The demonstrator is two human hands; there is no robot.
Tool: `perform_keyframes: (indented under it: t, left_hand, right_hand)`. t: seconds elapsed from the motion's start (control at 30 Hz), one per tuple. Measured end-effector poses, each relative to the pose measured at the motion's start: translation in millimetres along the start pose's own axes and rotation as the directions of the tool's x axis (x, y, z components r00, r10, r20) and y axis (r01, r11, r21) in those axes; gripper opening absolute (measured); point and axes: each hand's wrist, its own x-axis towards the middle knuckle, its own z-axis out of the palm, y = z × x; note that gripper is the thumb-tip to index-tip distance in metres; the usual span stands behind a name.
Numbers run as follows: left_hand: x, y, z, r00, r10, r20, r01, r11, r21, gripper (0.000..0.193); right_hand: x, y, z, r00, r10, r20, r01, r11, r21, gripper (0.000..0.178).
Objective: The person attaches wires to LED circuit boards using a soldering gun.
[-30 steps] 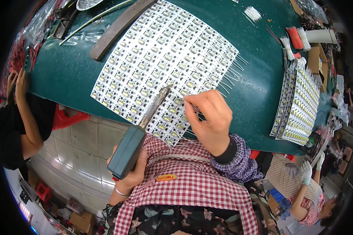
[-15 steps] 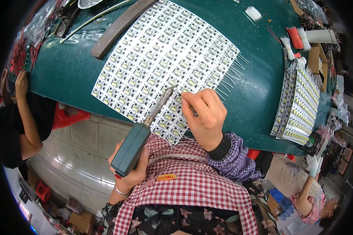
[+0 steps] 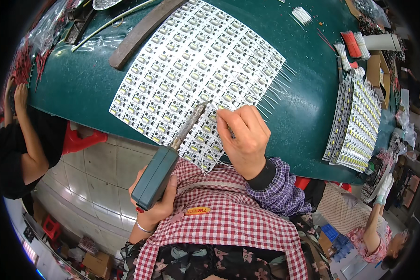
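Note:
In my left hand [image 3: 161,198] is a soldering iron [image 3: 155,177] with a dark green, boxy handle, my fingers wrapped round it. Its worn metal barrel slants up to the right, and the tip is at the sheet of circuit boards [image 3: 147,88], close to my right fingertips. My right hand [image 3: 246,137] is pinched just over the sheet; a thin white wire seems to run from the fingertips, mostly hidden. The white sheet carries rows of yellowish LEDs and small black parts. White wires [image 3: 270,100] stick out along its right edge.
A dark bar [image 3: 140,35] lies along the sheet's upper left edge. On the right of the green table [image 3: 303,126] stand more wired sheets [image 3: 359,126], near red and white wire bundles [image 3: 351,45] and a cardboard box [image 3: 378,77]. Co-workers sit at left and lower right.
The soldering iron has shifted very slightly down and left, its tip still near my right fingertips. My right hand is almost still. The co-workers' hands on both sides have moved.

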Motion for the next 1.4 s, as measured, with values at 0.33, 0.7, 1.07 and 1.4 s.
perform_keyframes:
  t: [0.33, 0.7, 1.07, 1.4]
  left_hand:
    - [0, 0, 0, 1.0, 0.025, 0.015, -0.025, 0.999, 0.024, 0.022]
    - [0, -5, 2, 0.997, 0.047, 0.056, -0.05, 0.998, 0.042, 0.021]
    - [-8, 1, 1, 0.999, -0.046, -0.03, 0.046, 0.999, -0.001, 0.025]
    - [-6, 0, 1, 0.999, 0.015, -0.048, -0.014, 1.0, 0.017, 0.024]
  right_hand:
    - [1, -2, -1, 1.0, 0.005, 0.007, -0.004, 1.0, -0.016, 0.025]
    - [-1, -1, 2, 1.0, 0.003, -0.005, -0.004, 0.999, -0.035, 0.026]
    - [-1, -1, 2, 1.0, -0.012, -0.011, 0.012, 0.999, -0.042, 0.024]
    - [0, -7, -24, 0.999, 0.044, 0.027, -0.044, 0.999, -0.006, 0.023]
